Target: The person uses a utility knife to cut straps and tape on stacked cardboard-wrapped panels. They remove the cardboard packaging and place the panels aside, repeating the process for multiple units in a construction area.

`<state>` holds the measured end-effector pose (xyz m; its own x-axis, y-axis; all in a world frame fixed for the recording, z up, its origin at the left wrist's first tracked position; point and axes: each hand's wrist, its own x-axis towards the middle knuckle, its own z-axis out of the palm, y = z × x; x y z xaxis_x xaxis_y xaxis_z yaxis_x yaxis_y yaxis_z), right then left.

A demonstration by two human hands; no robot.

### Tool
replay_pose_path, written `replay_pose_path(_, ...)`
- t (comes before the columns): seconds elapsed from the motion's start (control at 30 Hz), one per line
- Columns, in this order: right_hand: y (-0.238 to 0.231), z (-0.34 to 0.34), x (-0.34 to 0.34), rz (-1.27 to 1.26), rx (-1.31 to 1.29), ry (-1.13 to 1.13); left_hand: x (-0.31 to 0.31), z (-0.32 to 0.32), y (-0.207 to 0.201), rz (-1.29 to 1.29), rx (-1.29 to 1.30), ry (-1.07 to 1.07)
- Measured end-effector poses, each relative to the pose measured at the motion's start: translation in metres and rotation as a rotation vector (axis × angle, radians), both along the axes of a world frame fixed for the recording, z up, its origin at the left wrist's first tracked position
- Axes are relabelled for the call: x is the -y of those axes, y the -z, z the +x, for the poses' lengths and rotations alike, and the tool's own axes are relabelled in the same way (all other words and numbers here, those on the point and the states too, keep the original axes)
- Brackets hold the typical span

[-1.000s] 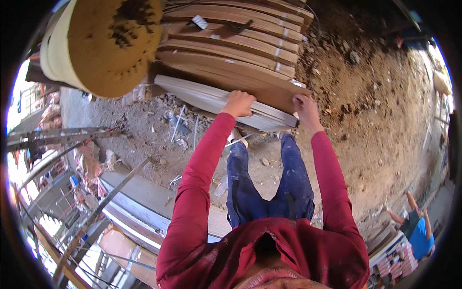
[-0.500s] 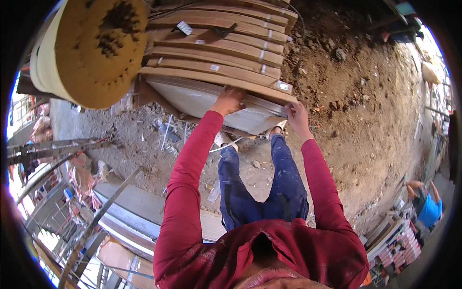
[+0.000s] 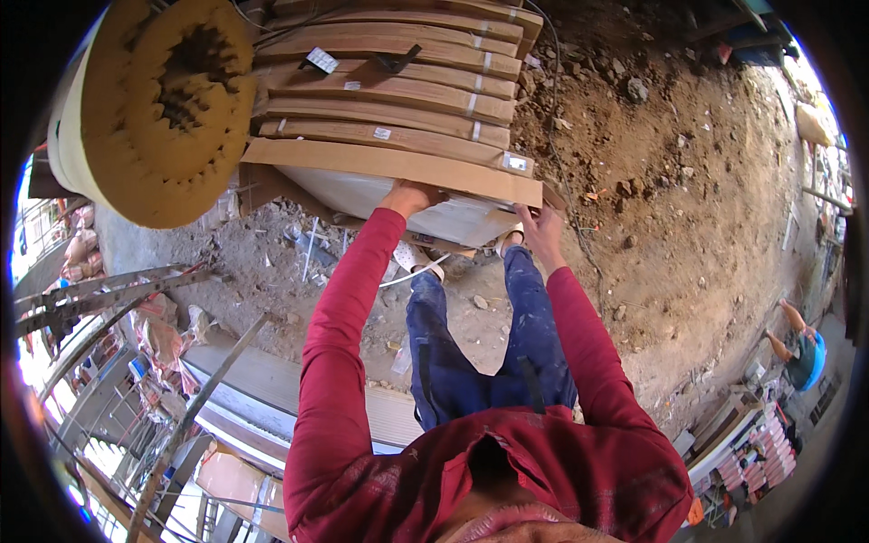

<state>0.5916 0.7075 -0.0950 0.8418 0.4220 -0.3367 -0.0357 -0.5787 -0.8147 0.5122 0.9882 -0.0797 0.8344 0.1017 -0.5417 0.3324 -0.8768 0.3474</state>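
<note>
An opened cardboard carton [image 3: 312, 195] stands on its edge in front of my feet, with several pale flat slabs [image 3: 453, 222] inside, seemingly tiles. Its long brown flap [image 3: 389, 167] stretches across the top. My left hand [image 3: 412, 197] reaches in between flap and slabs; its fingertips are hidden under the cardboard. At the carton's right end, my right hand [image 3: 543, 235] is closed, with bent fingers pinching the cardboard at the corner.
Behind it stands a row of strapped cartons [image 3: 389, 86], with a loose dark strip [image 3: 398, 60] on top. A large yellow-brown, round-mouthed drum [image 3: 136, 136] is at the left. Rubble-strewn dirt [image 3: 670, 226] lies right; metal bars [image 3: 100, 294] stick in from the left. Another person [image 3: 804, 357] crouches far right.
The flap now stands up more and shows its broad face. My left hand's fingers have gone beneath it. My right hand has shifted slightly down and left; the view has turned a little.
</note>
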Motion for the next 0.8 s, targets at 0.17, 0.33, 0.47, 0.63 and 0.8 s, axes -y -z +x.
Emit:
replay_pose_path(0.17, 0.029, 0.001, -0.001, 0.079, -0.149, 0.118, -0.005, -0.012, 0.014, 0.002, 0.066, 0.001)
replay_pose_path(0.33, 0.03, -0.003, -0.007, 0.199, -0.233, 0.255, -0.009, -0.03, 0.012, -0.062, 0.249, 0.042)
replay_pose_path(0.47, 0.03, -0.007, -0.003, 0.175, -0.219, 0.272, -0.006, -0.037, -0.008, -0.024, 0.243, 0.093)
replay_pose_path(0.63, 0.04, -0.011, -0.003, 0.236, -0.133, 0.283, 0.001, -0.047, -0.021, 0.022, 0.393, 0.044)
replay_pose_path(0.8, 0.055, -0.017, 0.003, 0.191, -0.088, 0.177, 0.003, -0.055, -0.036, 0.062, 0.141, 0.063)
